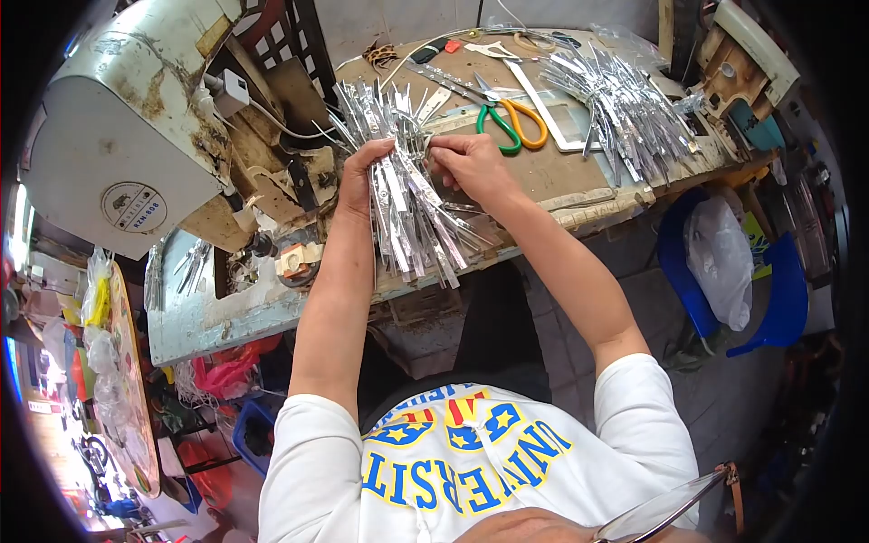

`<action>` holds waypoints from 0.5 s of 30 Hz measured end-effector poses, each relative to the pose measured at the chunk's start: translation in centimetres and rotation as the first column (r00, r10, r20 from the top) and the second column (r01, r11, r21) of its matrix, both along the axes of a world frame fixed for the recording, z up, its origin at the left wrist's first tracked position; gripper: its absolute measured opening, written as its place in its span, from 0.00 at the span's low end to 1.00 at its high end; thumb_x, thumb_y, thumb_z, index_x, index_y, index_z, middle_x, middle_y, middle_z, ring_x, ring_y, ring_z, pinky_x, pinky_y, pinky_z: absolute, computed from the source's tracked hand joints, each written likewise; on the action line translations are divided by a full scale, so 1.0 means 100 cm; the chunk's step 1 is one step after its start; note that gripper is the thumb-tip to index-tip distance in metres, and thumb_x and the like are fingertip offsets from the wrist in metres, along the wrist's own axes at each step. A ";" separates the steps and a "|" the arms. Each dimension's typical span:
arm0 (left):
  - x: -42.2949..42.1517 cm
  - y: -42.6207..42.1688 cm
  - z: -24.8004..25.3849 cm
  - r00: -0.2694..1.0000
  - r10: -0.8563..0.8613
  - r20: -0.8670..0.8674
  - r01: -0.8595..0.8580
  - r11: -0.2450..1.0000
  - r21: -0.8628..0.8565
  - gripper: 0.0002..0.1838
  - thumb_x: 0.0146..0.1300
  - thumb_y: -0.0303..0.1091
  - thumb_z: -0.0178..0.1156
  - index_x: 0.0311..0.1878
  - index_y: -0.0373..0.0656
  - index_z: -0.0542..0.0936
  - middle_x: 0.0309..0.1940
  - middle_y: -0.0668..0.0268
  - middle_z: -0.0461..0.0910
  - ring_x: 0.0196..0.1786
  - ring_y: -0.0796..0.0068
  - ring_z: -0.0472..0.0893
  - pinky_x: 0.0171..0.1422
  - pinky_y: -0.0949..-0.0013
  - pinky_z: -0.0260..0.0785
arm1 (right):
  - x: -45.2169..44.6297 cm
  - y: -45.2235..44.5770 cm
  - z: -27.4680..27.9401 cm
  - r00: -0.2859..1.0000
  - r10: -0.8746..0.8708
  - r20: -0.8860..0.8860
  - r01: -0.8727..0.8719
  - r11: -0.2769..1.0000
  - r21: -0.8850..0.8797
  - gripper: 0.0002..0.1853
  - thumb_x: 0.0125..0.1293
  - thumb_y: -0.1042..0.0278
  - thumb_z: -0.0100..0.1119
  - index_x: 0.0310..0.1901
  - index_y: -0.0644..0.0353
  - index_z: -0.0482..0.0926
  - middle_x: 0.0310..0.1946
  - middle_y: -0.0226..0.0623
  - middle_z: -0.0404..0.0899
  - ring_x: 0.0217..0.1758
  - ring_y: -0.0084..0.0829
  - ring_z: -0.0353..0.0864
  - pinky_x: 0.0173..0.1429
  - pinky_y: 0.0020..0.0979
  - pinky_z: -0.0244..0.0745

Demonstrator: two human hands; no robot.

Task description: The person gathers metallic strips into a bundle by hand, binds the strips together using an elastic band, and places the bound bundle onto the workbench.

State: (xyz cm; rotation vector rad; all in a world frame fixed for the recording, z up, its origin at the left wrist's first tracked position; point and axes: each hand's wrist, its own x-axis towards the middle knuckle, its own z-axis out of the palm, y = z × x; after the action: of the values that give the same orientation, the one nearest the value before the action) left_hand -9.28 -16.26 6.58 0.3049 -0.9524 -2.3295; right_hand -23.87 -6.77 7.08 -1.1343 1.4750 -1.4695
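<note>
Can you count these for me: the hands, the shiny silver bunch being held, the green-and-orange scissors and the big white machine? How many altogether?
Hands: 2, the left hand and the right hand
Held silver bunch: 1
Green-and-orange scissors: 1
Big white machine: 1
Total: 5

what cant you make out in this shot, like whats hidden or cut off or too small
All in the head view:
- left hand: most fingers, hidden behind the silver strips it grips
- right hand: whether its fingertips pinch anything, too small and partly self-covered
- white machine: its top, cut off by the upper edge
- plastic bag: any contents, hidden by cloudy film
</note>
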 end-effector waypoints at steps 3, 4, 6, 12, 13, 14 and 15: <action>0.000 -0.002 -0.002 1.000 -0.024 -0.010 0.024 1.000 -0.016 0.18 0.54 0.34 0.53 0.42 0.26 0.75 0.32 0.51 0.81 0.31 0.62 0.83 0.37 0.64 0.79 | 0.009 -0.008 0.000 0.989 -0.056 0.134 0.054 0.998 0.021 0.09 0.61 0.71 0.56 0.40 0.63 0.81 0.20 0.28 0.77 0.17 0.13 0.69 0.19 0.15 0.61; 0.000 0.000 -0.001 1.000 0.003 0.005 -0.003 1.000 -0.022 0.19 0.53 0.34 0.54 0.42 0.26 0.74 0.32 0.51 0.80 0.31 0.62 0.82 0.37 0.65 0.79 | 0.012 -0.010 0.001 0.980 -0.090 0.177 0.089 0.996 0.015 0.08 0.61 0.71 0.56 0.40 0.63 0.81 0.19 0.28 0.77 0.16 0.13 0.68 0.19 0.15 0.60; -0.002 0.004 0.001 0.999 0.038 0.024 -0.037 0.999 -0.034 0.19 0.53 0.34 0.54 0.42 0.26 0.74 0.32 0.51 0.80 0.30 0.63 0.82 0.36 0.66 0.79 | 0.014 -0.015 0.000 0.955 -0.132 0.265 0.128 0.991 0.031 0.06 0.60 0.72 0.55 0.34 0.63 0.81 0.20 0.28 0.77 0.17 0.14 0.69 0.19 0.17 0.61; -0.003 0.006 0.003 0.999 0.017 0.038 -0.016 0.999 -0.046 0.20 0.51 0.36 0.55 0.41 0.27 0.75 0.31 0.52 0.80 0.30 0.65 0.81 0.38 0.68 0.77 | 0.007 -0.018 0.000 0.955 -0.075 0.287 0.049 0.994 0.098 0.06 0.61 0.70 0.57 0.31 0.61 0.80 0.19 0.27 0.76 0.15 0.14 0.66 0.18 0.15 0.57; -0.003 0.007 0.003 0.999 0.023 0.038 -0.021 0.998 -0.052 0.20 0.51 0.36 0.55 0.41 0.27 0.75 0.31 0.52 0.80 0.31 0.65 0.81 0.39 0.68 0.77 | 0.005 -0.017 -0.001 0.963 -0.042 0.266 0.019 0.996 0.087 0.07 0.62 0.69 0.56 0.30 0.61 0.80 0.19 0.27 0.76 0.16 0.14 0.66 0.18 0.16 0.57; -0.004 0.007 0.003 1.000 0.010 0.028 -0.009 0.999 -0.036 0.19 0.51 0.36 0.55 0.39 0.28 0.76 0.30 0.53 0.80 0.31 0.65 0.81 0.39 0.68 0.76 | 0.002 -0.016 -0.001 0.974 -0.019 0.225 -0.002 0.996 0.089 0.07 0.62 0.69 0.56 0.29 0.61 0.80 0.19 0.26 0.76 0.17 0.14 0.66 0.19 0.16 0.57; -0.003 0.005 0.001 1.000 0.008 0.017 -0.007 0.999 -0.040 0.19 0.52 0.36 0.55 0.40 0.27 0.75 0.31 0.52 0.80 0.31 0.65 0.82 0.38 0.67 0.77 | 0.000 -0.014 0.001 0.983 0.006 0.184 -0.023 0.995 0.092 0.08 0.62 0.68 0.56 0.29 0.60 0.79 0.20 0.26 0.76 0.17 0.13 0.66 0.20 0.16 0.58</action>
State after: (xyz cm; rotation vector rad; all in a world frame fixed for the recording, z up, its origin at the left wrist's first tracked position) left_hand -9.57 -15.78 6.69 0.3124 -1.0030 -2.3016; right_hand -23.88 -8.13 7.14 -0.9253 1.3895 -1.4387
